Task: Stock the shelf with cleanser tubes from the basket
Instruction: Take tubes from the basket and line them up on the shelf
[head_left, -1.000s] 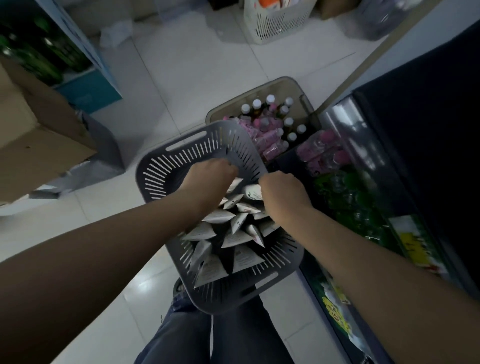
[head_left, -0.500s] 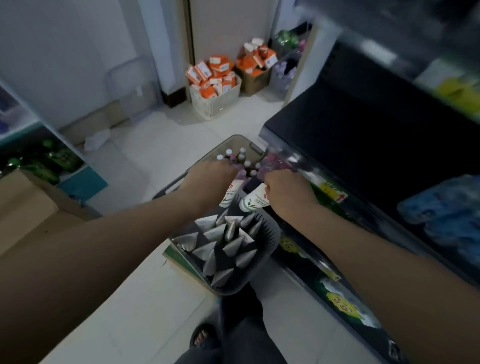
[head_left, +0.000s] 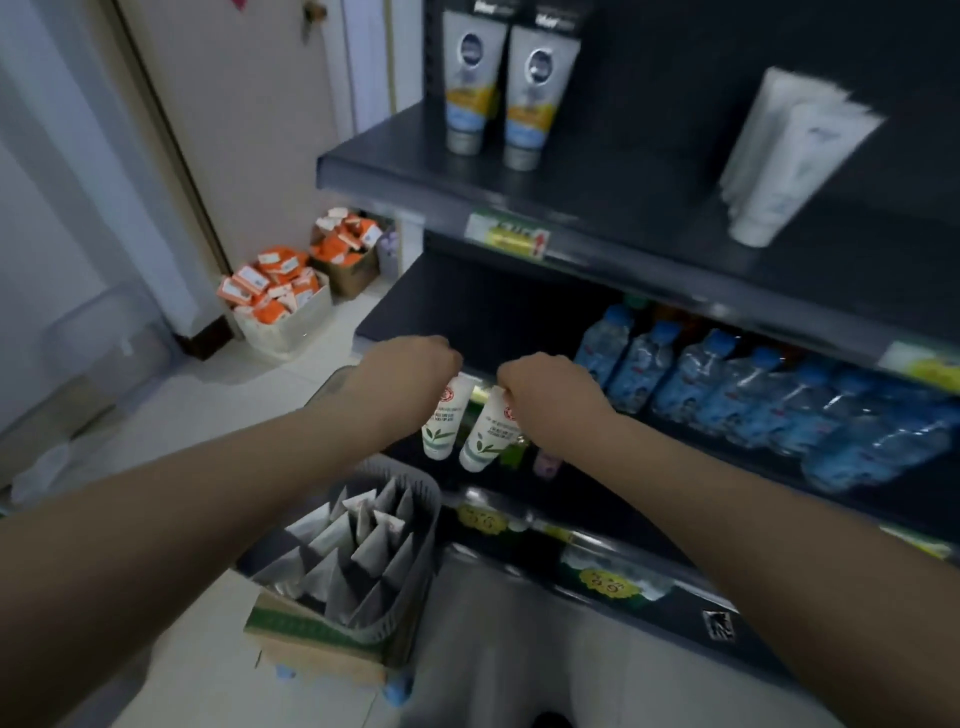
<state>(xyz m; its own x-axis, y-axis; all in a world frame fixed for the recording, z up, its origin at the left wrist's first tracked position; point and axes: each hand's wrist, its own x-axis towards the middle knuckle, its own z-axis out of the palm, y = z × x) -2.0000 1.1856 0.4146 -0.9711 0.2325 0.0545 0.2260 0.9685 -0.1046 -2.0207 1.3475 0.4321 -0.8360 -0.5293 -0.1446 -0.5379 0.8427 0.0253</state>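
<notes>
Cleanser tubes (head_left: 358, 545) stand packed in the grey basket (head_left: 423, 512) nearest us, crimped ends up, and the basket sits on a cardboard box (head_left: 311, 642). Just beyond, we've got one in each hand! Our left hand (head_left: 410, 366) has its fingers (head_left: 445, 357) clenched round the top of a white tube (head_left: 441, 423), cap hanging down. Our right hand (head_left: 545, 392) grips a second tube (head_left: 485, 439) the same way. The two hang side by side in the air, in front of the dark shelf (head_left: 467, 306). On that shelf, to the right, lie blue water bottles (head_left: 727, 384). Higher and farther, two grey-capped tubes (head_left: 496, 83) stand on the upper shelf (head_left: 395, 161).
</notes>
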